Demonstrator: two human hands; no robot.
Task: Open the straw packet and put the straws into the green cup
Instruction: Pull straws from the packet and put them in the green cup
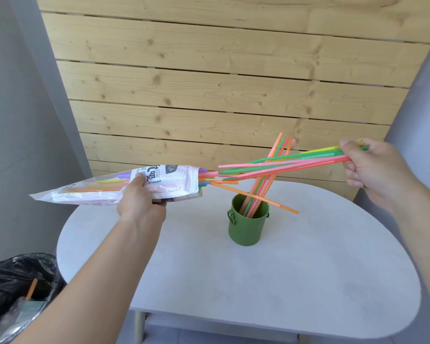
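Observation:
My left hand [138,197] grips the clear printed straw packet [104,189], held level above the table's left side with its open mouth facing right. Coloured straws poke out of that mouth. My right hand [375,167] pinches a bundle of pink, green and yellow straws [283,165] by their right ends, clear of the packet and stretched above the cup. The green cup [247,225] stands upright on the table and holds several orange and pink straws leaning to the right. One orange straw [256,196] slants from the packet mouth across the cup's rim.
The white rounded table [258,281] carries only the cup. A bin with a black liner [15,294] sits on the floor at lower left, an orange straw inside it. A wooden plank wall [221,83] stands behind the table.

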